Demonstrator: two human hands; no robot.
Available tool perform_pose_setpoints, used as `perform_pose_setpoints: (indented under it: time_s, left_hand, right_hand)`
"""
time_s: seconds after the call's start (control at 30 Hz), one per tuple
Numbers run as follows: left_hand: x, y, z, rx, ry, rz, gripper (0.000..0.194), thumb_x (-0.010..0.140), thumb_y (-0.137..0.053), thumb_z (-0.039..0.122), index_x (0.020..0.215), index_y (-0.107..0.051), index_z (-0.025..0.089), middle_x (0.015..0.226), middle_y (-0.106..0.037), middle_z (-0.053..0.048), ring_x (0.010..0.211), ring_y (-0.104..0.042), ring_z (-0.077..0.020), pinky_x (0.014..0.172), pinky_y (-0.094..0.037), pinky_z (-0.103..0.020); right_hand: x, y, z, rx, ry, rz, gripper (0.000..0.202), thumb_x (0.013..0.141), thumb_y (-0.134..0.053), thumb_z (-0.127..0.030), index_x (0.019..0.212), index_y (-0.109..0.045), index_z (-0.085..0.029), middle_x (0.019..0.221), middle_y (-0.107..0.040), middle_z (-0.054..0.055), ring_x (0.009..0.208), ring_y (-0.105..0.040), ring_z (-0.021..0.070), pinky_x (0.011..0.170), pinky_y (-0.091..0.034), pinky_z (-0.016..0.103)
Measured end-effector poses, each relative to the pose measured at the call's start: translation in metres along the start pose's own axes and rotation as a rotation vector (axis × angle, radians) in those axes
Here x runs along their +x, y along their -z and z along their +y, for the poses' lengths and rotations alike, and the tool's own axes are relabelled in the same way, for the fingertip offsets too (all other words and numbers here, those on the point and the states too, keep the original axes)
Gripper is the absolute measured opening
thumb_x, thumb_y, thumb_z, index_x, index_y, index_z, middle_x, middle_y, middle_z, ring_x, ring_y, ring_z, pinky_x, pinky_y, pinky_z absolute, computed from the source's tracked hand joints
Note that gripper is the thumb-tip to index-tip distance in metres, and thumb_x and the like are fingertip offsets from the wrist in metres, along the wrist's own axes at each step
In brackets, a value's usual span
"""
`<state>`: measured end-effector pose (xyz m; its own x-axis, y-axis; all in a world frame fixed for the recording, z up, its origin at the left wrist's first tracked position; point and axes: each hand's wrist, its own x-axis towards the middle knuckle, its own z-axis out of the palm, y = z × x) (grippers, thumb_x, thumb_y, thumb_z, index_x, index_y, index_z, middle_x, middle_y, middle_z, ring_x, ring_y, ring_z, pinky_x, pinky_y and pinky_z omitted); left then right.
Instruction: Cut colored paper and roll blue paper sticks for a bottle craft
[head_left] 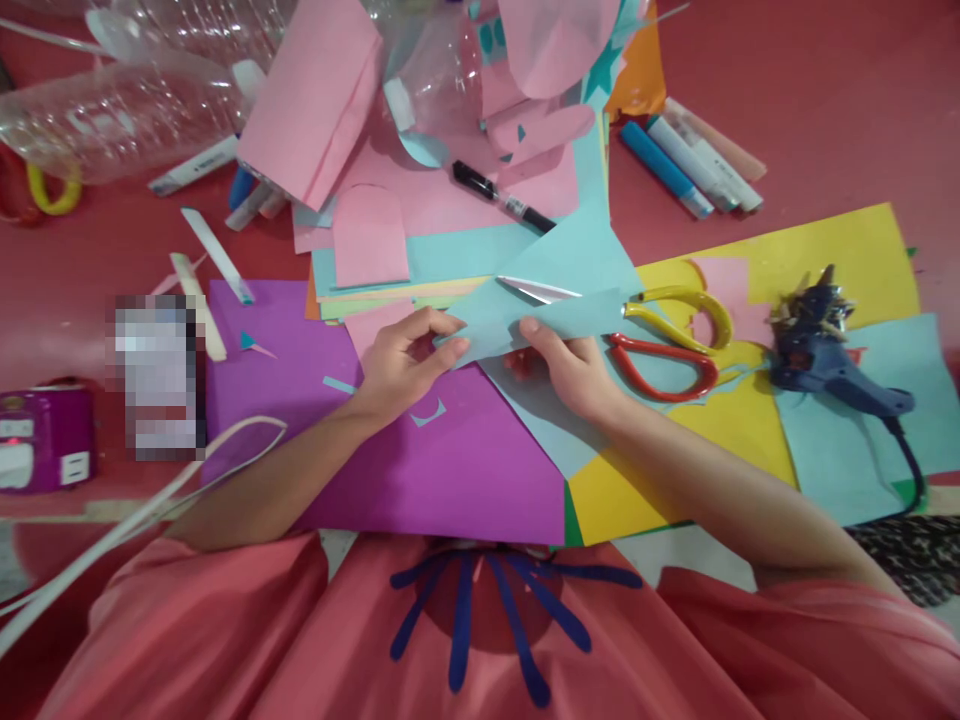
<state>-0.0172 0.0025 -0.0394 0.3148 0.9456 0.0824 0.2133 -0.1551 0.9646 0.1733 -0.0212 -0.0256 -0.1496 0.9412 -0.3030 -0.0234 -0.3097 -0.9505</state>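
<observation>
A light blue paper strip [487, 325] is held between my two hands above the purple sheet. My left hand [409, 362] pinches its left end between thumb and fingers. My right hand [566, 365] grips it farther right, thumb on top and fingers partly hidden beneath. Just behind the strip lie scissors, their blades partly covered by paper, with one yellow handle [686, 300] and one red handle [660, 372] to the right of my right hand. Small blue scraps [429, 412] rest on the purple sheet [450, 470] below my left hand.
A blue glue gun [832, 365] with a cord lies at the right on yellow and blue sheets. Markers [667, 170], a black pen [502, 195], pink cutouts [371, 235] and clear plastic bottles [120, 115] cover the back. A white cable [150, 510] crosses the left front.
</observation>
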Motion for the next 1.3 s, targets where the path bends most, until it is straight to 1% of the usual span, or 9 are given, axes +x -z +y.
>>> perform_pose_setpoints:
  time_s: [0.17, 0.27, 0.43, 0.6, 0.73, 0.8, 0.87, 0.97, 1.3]
  left_hand:
    - [0.0, -0.001, 0.002, -0.005, 0.024, 0.075, 0.027, 0.075, -0.073, 0.042, 0.086, -0.06, 0.021, 0.075, -0.065, 0.002, 0.067, -0.062, -0.0095, 0.057, -0.048, -0.02]
    - [-0.001, -0.001, 0.003, 0.011, 0.029, 0.047, 0.024, 0.077, -0.072, 0.04, 0.091, -0.066, 0.022, 0.085, -0.07, -0.001, 0.078, -0.066, -0.0128, 0.064, -0.052, -0.022]
    - [-0.001, -0.001, 0.001, 0.016, 0.023, 0.026, 0.021, 0.079, -0.07, 0.041, 0.088, -0.071, 0.022, 0.088, -0.073, -0.003, 0.082, -0.069, -0.0152, 0.068, -0.054, -0.025]
    - [-0.002, -0.001, -0.001, 0.035, -0.044, 0.03, 0.018, 0.079, -0.07, 0.036, 0.089, -0.073, 0.022, 0.087, -0.074, -0.003, 0.082, -0.068, -0.014, 0.068, -0.054, -0.023]
    - [-0.003, -0.002, 0.001, -0.059, 0.03, -0.016, 0.027, 0.079, -0.07, 0.038, 0.101, -0.07, 0.022, 0.1, -0.072, -0.003, 0.08, -0.068, -0.0127, 0.06, -0.056, -0.02]
    - [-0.003, -0.003, 0.002, -0.141, 0.079, -0.028, 0.029, 0.078, -0.071, 0.038, 0.102, -0.068, 0.022, 0.095, -0.07, -0.002, 0.064, -0.066, -0.0089, 0.05, -0.054, -0.018]
    - [-0.002, -0.003, 0.004, -0.205, 0.114, -0.011, 0.025, 0.078, -0.072, 0.036, 0.097, -0.068, 0.02, 0.077, -0.066, 0.002, 0.051, -0.061, -0.006, 0.045, -0.052, -0.017]
    - [0.001, -0.003, 0.008, -0.243, 0.136, 0.044, 0.018, 0.076, -0.075, 0.031, 0.089, -0.069, 0.019, 0.06, -0.058, 0.006, 0.045, -0.059, -0.0049, 0.043, -0.049, -0.014]
    - [0.002, -0.002, 0.01, -0.197, 0.142, 0.092, 0.022, 0.073, -0.078, 0.036, 0.084, -0.07, 0.018, 0.062, -0.061, 0.005, 0.043, -0.059, -0.0047, 0.041, -0.048, -0.014]
  right_hand:
    - [0.0, 0.0, 0.0, -0.003, -0.012, -0.031, 0.049, 0.081, -0.056, -0.062, 0.056, -0.055, -0.02, 0.054, -0.056, 0.0, 0.051, -0.05, 0.0107, 0.055, -0.044, 0.028]
    - [0.0, 0.001, 0.002, -0.013, -0.004, -0.036, 0.049, 0.082, -0.055, -0.061, 0.057, -0.055, -0.02, 0.055, -0.056, 0.001, 0.052, -0.05, 0.0106, 0.056, -0.044, 0.028]
    - [-0.001, 0.002, -0.001, -0.065, 0.024, -0.081, 0.043, 0.078, -0.062, -0.057, 0.06, -0.053, -0.019, 0.055, -0.053, -0.002, 0.051, -0.048, 0.0098, 0.055, -0.042, 0.027]
    - [-0.001, 0.002, -0.007, -0.106, -0.001, -0.091, 0.034, 0.077, -0.068, -0.048, 0.066, -0.051, -0.02, 0.054, -0.051, -0.004, 0.049, -0.046, 0.0087, 0.052, -0.039, 0.026]
    - [-0.001, 0.004, -0.006, -0.064, 0.0, -0.081, 0.033, 0.08, -0.067, -0.046, 0.066, -0.052, -0.02, 0.057, -0.054, -0.003, 0.052, -0.048, 0.0092, 0.054, -0.04, 0.026]
    - [-0.001, 0.004, -0.004, -0.065, 0.015, -0.069, 0.033, 0.082, -0.066, -0.045, 0.065, -0.052, -0.02, 0.056, -0.054, -0.003, 0.051, -0.049, 0.0093, 0.055, -0.041, 0.026]
    - [-0.001, 0.005, -0.004, -0.075, 0.018, -0.06, 0.033, 0.083, -0.065, -0.044, 0.064, -0.052, -0.02, 0.055, -0.054, -0.003, 0.051, -0.049, 0.0093, 0.055, -0.041, 0.026]
    - [-0.001, 0.004, -0.005, -0.056, 0.016, -0.072, 0.034, 0.085, -0.062, -0.045, 0.064, -0.053, -0.02, 0.056, -0.055, -0.003, 0.052, -0.05, 0.0093, 0.055, -0.043, 0.026]
    - [0.0, 0.005, 0.0, -0.011, 0.04, -0.043, 0.035, 0.09, -0.054, -0.045, 0.064, -0.052, -0.02, 0.058, -0.057, -0.002, 0.05, -0.05, 0.0087, 0.054, -0.043, 0.025]
